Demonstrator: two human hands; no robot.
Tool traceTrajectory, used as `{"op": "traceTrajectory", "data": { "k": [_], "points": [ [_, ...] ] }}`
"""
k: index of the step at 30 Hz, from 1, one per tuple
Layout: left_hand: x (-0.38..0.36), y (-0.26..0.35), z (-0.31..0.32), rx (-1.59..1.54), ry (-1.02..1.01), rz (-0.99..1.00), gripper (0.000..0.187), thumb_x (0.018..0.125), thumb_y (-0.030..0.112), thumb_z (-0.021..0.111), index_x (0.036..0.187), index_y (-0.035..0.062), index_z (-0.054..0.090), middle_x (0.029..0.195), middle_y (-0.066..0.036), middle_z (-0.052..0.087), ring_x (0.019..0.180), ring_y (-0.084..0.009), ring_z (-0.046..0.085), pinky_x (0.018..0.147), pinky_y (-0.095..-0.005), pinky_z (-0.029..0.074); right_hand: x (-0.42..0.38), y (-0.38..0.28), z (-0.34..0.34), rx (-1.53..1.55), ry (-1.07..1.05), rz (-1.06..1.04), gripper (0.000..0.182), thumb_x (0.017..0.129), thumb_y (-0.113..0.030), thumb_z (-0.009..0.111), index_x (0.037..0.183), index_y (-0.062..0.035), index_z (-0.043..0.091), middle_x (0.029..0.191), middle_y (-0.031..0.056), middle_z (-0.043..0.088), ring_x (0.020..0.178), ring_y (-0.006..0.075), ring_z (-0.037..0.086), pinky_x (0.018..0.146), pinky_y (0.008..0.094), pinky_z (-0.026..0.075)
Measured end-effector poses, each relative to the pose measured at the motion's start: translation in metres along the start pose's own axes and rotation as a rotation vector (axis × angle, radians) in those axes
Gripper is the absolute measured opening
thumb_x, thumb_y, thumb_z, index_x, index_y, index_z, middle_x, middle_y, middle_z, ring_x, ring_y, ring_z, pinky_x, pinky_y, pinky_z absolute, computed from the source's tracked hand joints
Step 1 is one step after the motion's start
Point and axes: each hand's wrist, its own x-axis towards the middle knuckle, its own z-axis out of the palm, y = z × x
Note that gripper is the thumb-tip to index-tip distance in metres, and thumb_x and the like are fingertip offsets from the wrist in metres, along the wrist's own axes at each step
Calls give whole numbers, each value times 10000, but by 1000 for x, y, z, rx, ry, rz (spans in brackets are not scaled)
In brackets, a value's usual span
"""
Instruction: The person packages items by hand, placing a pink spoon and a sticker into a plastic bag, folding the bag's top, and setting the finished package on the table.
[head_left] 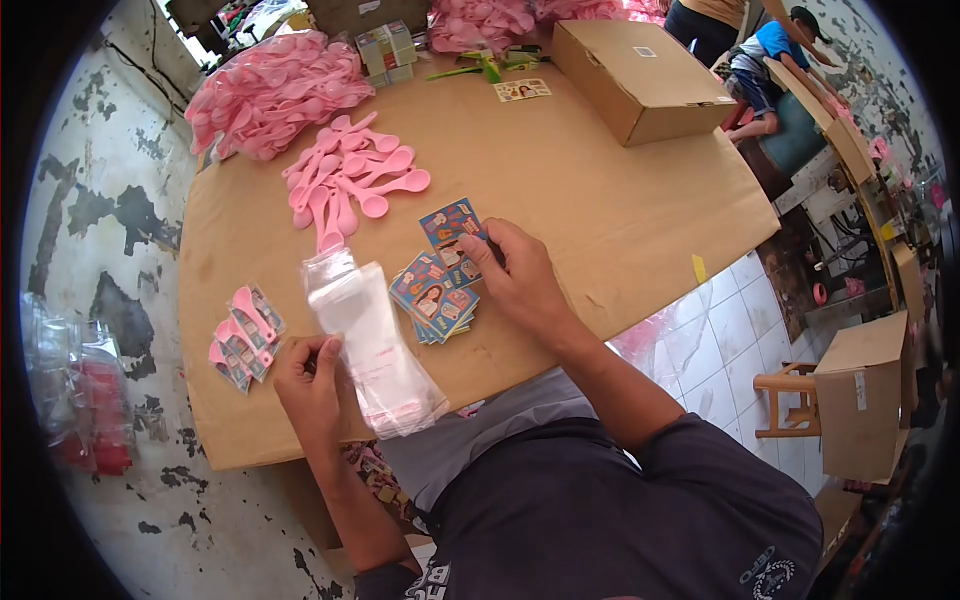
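Shirt, right arm extended, fingers pinching card

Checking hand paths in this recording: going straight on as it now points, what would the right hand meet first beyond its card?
Past the card, the right hand would probably meet the loose pink spoons, up and left in the view. Depth is unclear; it might pass above them.

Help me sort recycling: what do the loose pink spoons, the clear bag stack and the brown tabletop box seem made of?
Loose pink spoons: probably moulded plastic, smooth, evenly coloured.
Clear flat bags: apparently thin plastic film, see-through with shiny creases.
Brown rectangular box: likely cardboard, matt, with folded edges.
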Motion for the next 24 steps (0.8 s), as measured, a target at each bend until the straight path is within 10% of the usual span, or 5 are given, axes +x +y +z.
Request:
{"op": "traceTrajectory", "data": {
  "k": [4, 9, 13, 24],
  "points": [
    [-3, 5, 11, -106, 88, -5, 192, 922, 146, 754, 948, -33, 688, 810, 17, 605, 686, -53, 470, 622, -228, 393, -3, -15, -1, -42, 15, 10, 305, 1002, -259, 612, 874, 13, 560, 807, 169, 563, 689, 336, 567, 644, 427, 448],
    [-5, 4, 10, -127, 68, -49, 169, 945, 133, 721, 910, -21, 660, 805, 11, 589, 709, -55, 462, 624, -230, 392, -36, -52, 44, -137, -154, -556, 128, 985, -182, 620, 1015, -59, 596, 878, 112, 610, 822, 340, 644, 675, 434, 513],
    [-4, 8, 9, -75, 130, 81, 167, 983, 137, 669, 915, -11, 633, 782, 9, 550, 721, -60, 459, 623, -231, 389, -49, -64, 67, -374, -443, -614, 138, 938, -176, 626, 950, -52, 567, 837, 85, 605, 802, 258, 624, 672, 393, 524],
    [-7, 0, -8, -688, 261, -55, 226, 1041, 151, 590, 1215, 8, 569, 995, -96, 699, 832, -118, 654, 720, -229, 529, -47, -63, 67, -172, -267, -470, 115, 923, -126, 652, 980, -35, 610, 789, 115, 588, 791, 300, 604, 668, 424, 496]
  ]
}}
